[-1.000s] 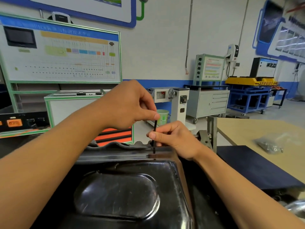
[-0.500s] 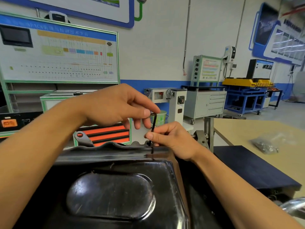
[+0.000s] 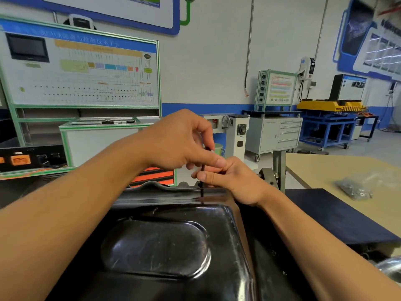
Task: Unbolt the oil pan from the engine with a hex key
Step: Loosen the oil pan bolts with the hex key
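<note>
Oil pan (image 3: 165,246): glossy black metal, oval dimple.
Hex key (image 3: 202,190): thin black rod, upright at pan's 12 o'clock flange.
Left hand (image 3: 180,142): our fingers pinch its top.
Right hand (image 3: 236,181): our fingers pinch its shaft.

Thin black hex key (image 3: 202,188) upright at glossy black oil pan (image 3: 165,246) rim

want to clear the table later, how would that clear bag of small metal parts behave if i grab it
The bag looks like thin crumpled film, so probably floppy and sagging around its load. The small metal parts inside likely make it heavy for its size, and they may shift.
</note>
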### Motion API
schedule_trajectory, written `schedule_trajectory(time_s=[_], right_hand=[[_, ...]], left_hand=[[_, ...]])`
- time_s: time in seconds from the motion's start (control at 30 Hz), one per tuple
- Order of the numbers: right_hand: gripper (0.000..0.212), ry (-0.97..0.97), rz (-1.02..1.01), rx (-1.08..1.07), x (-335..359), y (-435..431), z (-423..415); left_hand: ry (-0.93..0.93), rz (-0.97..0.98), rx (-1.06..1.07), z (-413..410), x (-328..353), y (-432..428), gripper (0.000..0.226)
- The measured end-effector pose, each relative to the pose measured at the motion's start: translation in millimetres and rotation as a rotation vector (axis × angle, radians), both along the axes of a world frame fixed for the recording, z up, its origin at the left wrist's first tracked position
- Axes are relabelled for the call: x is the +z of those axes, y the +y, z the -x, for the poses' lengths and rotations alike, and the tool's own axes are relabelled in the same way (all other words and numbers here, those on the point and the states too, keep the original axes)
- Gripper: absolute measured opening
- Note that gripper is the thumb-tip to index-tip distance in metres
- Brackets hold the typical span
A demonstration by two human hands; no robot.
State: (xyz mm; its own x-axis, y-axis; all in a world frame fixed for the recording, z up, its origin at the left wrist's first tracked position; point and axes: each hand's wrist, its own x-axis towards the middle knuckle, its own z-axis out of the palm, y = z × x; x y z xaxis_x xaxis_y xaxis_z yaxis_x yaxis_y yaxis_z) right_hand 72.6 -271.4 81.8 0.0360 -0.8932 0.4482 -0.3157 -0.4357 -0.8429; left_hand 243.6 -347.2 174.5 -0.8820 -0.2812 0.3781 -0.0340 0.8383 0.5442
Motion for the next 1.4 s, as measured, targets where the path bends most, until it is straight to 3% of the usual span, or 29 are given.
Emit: schedule_trajectory(time_s=[0.1,0.17,0.23,0.37,0.5,0.63,0.83,1.07,1.23,1.3,1.4], right_hand=[[0.026,0.047,-0.006,0.01,1.6,2.2,-1.5],[0.022,0.047,-0.016,-0.01,1.9,2.3,-1.0],[0.022,0.026,-0.014,-0.025,1.8,2.5,-0.3],[0.02,0.058,-0.022,-0.042,2.2,2.7,-0.6],[0.019,0.062,-0.017,-0.068,1.9,3.2,0.8],[0.021,0.089,-0.011,-0.067,2.2,3.9,-0.8],[0.023,0.113,-0.008,-0.03,3.3,5.2,-2.2],[0.023,0.133,-0.026,0.058,5.3,7.5,-4.6],[0.023,0.1,-0.049,0.012,4.4,7.3,-5.2],[0.023,0.086,-0.057,0.011,4.9,8.5,-5.9],[0.026,0.086,-0.061,0.011,5.2,10.1,-8.1]], left_hand=[[0.144,0.228,0.203,16.1,-6.6,6.9,0.046],[0.177,0.258,0.292,19.8,-9.5,5.6,0.053],[0.168,0.184,0.347,20.4,-10.9,3.4,0.053],[0.095,-0.192,0.323,17.0,-11.6,1.6,0.038],[0.106,0.005,0.135,-0.8,-0.9,-8.3,0.011],[0.024,0.141,-0.02,-9.9,5.2,-14.8,0.02],[0.029,0.181,0.098,-12.1,7.8,-13.7,0.017],[0.052,0.354,0.276,-0.7,0.5,4.8,0.054],[0.076,0.466,0.39,8.6,-4.5,13.0,0.051],[0.121,0.422,0.335,5.2,-3.0,8.3,0.056],[0.116,0.164,0.092,-7.6,6.5,2.4,0.026]])
